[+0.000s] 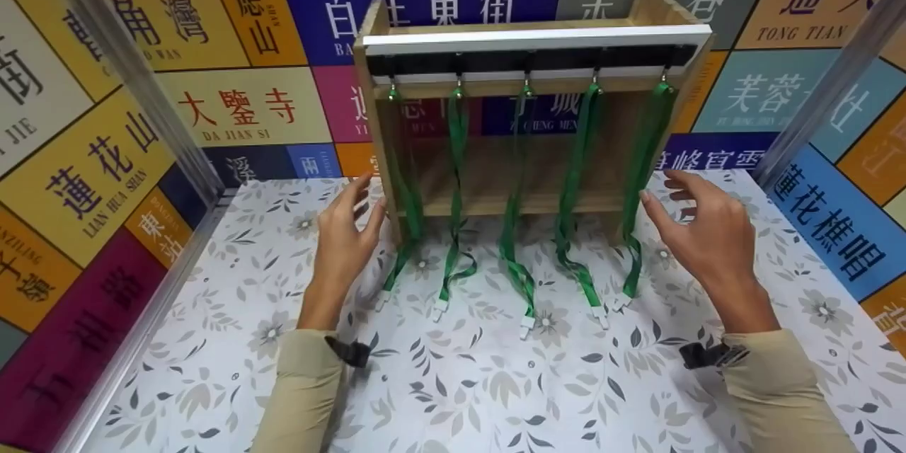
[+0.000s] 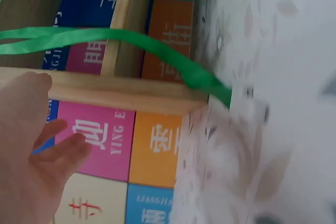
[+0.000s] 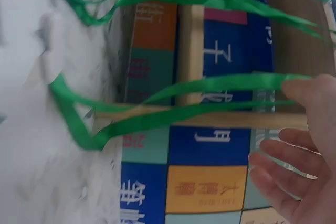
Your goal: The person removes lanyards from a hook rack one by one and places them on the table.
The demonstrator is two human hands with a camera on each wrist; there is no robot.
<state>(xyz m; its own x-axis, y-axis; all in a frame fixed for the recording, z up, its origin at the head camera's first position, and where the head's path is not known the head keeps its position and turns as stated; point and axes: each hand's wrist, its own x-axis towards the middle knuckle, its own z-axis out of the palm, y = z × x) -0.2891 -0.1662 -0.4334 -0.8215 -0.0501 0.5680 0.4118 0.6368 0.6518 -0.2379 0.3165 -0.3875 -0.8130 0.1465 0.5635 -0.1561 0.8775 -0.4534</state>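
A wooden rack stands upright on the table, a black strip across its top front. Several green lanyards hang from metal hooks on that strip, their lower ends trailing onto the tabletop with white plastic clips. My left hand is beside the rack's left side, fingers loosely bent and holding nothing. In the left wrist view, its thumb overlaps the wooden side post. On the other side, my right hand is spread, its thumb near the rightmost lanyard and the right post.
A white cloth with grey leaf print covers the table. Behind the rack rises a wall of coloured panels with Chinese lettering. Clear upright edges flank the table at left and right. Dark bands sit at both cuffs.
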